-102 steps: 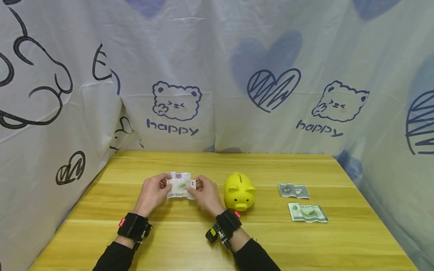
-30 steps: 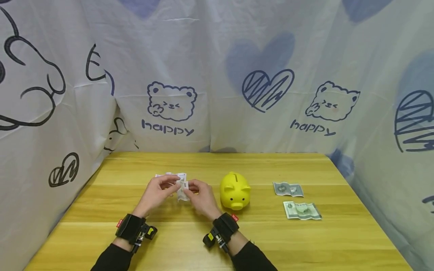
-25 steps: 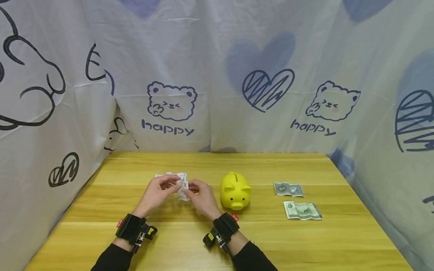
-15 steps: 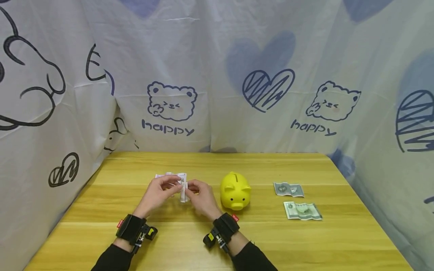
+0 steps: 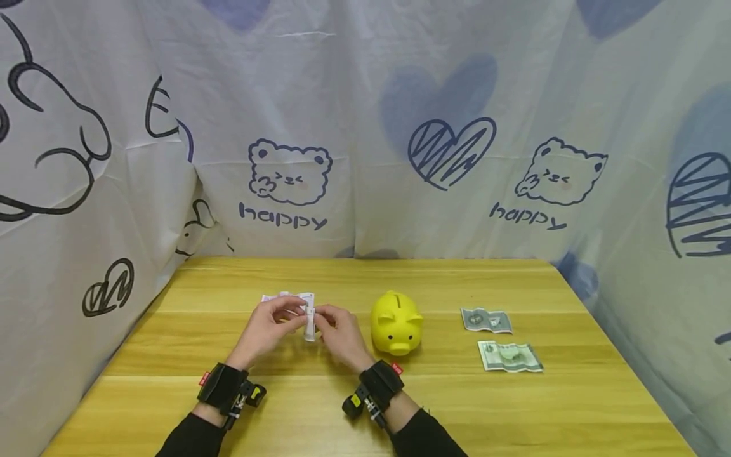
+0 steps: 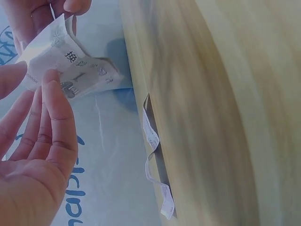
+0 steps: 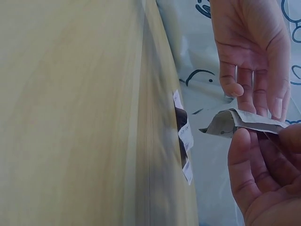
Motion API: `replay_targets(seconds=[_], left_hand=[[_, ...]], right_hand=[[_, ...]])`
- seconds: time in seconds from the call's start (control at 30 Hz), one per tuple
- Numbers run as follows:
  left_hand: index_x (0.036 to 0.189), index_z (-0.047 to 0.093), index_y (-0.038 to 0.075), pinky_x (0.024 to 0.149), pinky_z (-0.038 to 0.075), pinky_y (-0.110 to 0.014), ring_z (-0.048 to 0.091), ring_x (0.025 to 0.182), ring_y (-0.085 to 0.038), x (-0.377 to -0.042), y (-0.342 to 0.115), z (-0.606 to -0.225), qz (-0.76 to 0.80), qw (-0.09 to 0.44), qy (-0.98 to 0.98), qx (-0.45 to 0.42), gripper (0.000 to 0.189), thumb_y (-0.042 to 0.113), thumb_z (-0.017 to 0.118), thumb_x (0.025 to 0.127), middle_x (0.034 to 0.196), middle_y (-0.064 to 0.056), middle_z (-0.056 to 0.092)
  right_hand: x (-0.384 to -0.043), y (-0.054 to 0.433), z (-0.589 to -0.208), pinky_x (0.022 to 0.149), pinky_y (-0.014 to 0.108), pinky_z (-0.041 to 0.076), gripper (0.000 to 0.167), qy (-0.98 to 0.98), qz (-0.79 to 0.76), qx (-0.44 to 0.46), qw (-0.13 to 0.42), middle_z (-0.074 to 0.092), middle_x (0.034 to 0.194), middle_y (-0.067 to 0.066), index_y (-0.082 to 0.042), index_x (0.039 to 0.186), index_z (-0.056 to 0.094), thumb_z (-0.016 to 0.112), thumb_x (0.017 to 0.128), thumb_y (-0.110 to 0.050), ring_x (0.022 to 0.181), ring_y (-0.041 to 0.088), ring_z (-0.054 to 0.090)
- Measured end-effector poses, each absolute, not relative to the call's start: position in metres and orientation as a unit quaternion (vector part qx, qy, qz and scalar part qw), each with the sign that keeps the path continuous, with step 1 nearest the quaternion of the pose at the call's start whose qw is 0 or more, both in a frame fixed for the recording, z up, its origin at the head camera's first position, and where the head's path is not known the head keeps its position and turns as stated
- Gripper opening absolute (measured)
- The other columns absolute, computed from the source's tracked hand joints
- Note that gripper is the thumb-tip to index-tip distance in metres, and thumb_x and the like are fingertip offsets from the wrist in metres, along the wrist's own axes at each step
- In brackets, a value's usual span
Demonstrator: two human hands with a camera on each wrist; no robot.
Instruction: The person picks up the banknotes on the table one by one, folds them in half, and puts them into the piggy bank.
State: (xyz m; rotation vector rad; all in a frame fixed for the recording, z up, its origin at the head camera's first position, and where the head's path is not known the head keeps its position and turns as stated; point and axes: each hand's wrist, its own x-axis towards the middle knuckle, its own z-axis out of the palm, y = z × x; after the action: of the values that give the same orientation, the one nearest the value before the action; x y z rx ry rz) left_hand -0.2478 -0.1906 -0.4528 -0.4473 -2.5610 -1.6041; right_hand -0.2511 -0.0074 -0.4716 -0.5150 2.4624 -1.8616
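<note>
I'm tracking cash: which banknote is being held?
The folded banknote between left hand and right hand; the pale one, greyish one and green one lie spread out.

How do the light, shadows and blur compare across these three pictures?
Head view: fairly even light, the yellow piggy bank clear, print on the held banknote too small to read; left wrist view: bluish cast, soft shadows across the wooden table, yet large print on that note is legible; right wrist view: dim, the table's grain soft, dark shadow beside the rippled banknote.
</note>
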Motion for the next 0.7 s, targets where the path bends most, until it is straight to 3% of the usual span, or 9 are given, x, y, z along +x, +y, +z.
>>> replay_targets(seconds=[0.27, 0.5, 0.7], left_hand=[[0.12, 0.066, 0.002, 0.072, 0.054, -0.024, 0.066, 0.089, -0.022, -0.2472, -0.1893, -0.4544, -0.513, 0.06, -0.842, -0.156, 0.034, 0.014, 0.072, 0.089, 0.102, -0.013, 0.069], [0.117, 0.067, 0.005, 0.074, 0.054, -0.024, 0.066, 0.087, -0.018, -0.249, -0.1881, -0.4571, -0.497, 0.07, -0.85, -0.159, 0.032, 0.019, 0.074, 0.088, 0.098, -0.009, 0.069], [0.116, 0.067, 0.007, 0.075, 0.054, -0.026, 0.066, 0.088, -0.019, -0.2497, -0.1886, -0.4581, -0.487, 0.068, -0.858, -0.151, 0.03, 0.016, 0.074, 0.088, 0.099, -0.009, 0.07]], right_hand=[[-0.2499, -0.0081, -0.47, 0.069, 0.043, 0.058, 0.029, 0.768, -0.618, -0.169, 0.02, 0.072, 0.093, 0.007, -0.008, 0.116, 0.069, 0.05, 0.104, -0.026, 0.085, 0.028, 0.068], [-0.2499, -0.0077, -0.47, 0.067, 0.027, 0.058, 0.024, 0.787, -0.591, -0.177, 0.01, 0.073, 0.104, 0.008, -0.01, 0.116, 0.069, 0.062, 0.098, -0.024, 0.087, 0.01, 0.066], [-0.2507, -0.0064, -0.471, 0.068, 0.021, 0.055, 0.021, 0.807, -0.562, -0.181, -0.007, 0.073, 0.104, 0.007, -0.009, 0.115, 0.07, 0.061, 0.098, -0.017, 0.09, 0.012, 0.067]])
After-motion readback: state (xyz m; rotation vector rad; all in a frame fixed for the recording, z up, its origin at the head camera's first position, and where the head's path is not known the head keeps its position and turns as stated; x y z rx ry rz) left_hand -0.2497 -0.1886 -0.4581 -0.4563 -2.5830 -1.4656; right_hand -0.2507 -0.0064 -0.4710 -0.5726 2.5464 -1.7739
